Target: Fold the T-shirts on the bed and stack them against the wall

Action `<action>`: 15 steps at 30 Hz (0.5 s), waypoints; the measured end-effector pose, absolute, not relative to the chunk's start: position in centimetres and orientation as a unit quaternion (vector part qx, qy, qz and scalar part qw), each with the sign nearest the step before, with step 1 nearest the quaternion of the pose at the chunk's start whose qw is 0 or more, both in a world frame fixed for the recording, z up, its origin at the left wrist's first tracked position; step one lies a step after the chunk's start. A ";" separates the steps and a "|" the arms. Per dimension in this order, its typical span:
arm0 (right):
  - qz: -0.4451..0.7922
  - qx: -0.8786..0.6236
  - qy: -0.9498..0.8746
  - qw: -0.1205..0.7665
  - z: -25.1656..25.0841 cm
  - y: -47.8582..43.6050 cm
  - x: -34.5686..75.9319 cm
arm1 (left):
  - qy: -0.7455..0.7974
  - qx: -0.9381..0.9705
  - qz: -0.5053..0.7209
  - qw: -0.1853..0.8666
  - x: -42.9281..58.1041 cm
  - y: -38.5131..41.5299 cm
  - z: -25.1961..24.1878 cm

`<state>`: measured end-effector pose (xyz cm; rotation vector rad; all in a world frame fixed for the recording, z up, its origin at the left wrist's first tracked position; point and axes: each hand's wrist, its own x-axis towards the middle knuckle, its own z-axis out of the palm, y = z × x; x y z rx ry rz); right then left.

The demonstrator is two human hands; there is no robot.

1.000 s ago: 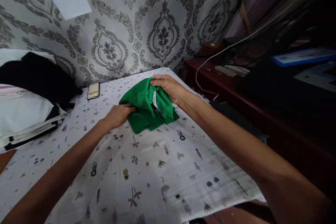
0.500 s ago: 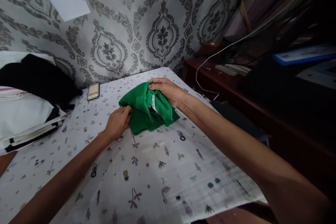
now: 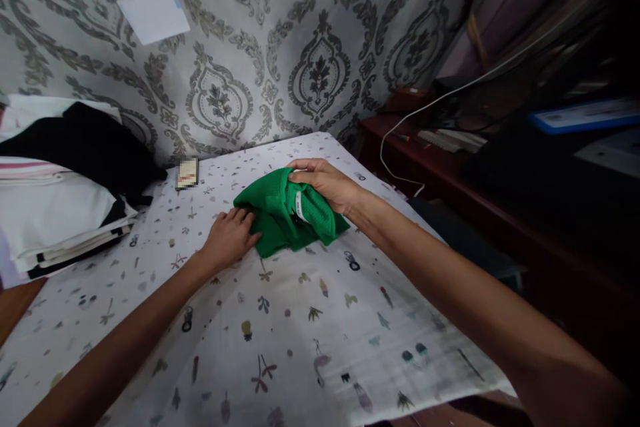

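Observation:
A folded green garment lies bunched on a white printed cloth. A small white label with dark print shows inside its fold, where the fabric looks textured. My right hand grips the upper edge of the fold, thumb on the near side and fingers behind, holding it raised. At the garment's left edge rests my left hand, palm down, its fingers apart and the tips touching the fabric. The garment's far side is hidden.
Folded white and black clothes are stacked at the left. A small blurred card-like thing lies near the patterned wall. To the right stands a dark red desk with a white cable and a blue-edged object.
My left hand has loosened from a closed grip, and its fingers are now spread at the garment's edge. My right hand still holds the fold. The whole view has shifted slightly.

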<state>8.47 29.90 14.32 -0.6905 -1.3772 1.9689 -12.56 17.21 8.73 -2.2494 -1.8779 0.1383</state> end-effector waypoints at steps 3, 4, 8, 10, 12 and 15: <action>0.745 -0.258 -0.529 0.312 14.0 29.5 8.5 | -0.634 -0.764 0.063 0.103 -12.6 17.1 9.1; 0.743 -0.256 -0.533 0.313 13.9 29.4 8.4 | -0.632 -0.766 0.067 0.099 -12.5 17.2 9.2; 0.735 -0.256 -0.544 0.313 14.0 29.3 8.3 | -0.632 -0.767 0.096 0.055 -12.2 17.6 10.0; 0.733 -0.256 -0.547 0.313 14.2 29.2 8.3 | -0.635 -0.765 0.100 0.032 -11.9 17.8 10.0; 0.730 -0.251 -0.555 0.310 14.3 29.0 8.3 | -0.644 -0.760 0.091 0.012 -11.5 17.6 9.8; 0.721 -0.236 -0.577 0.302 14.0 28.6 8.2 | -0.661 -0.747 0.054 -0.032 -10.7 16.5 9.3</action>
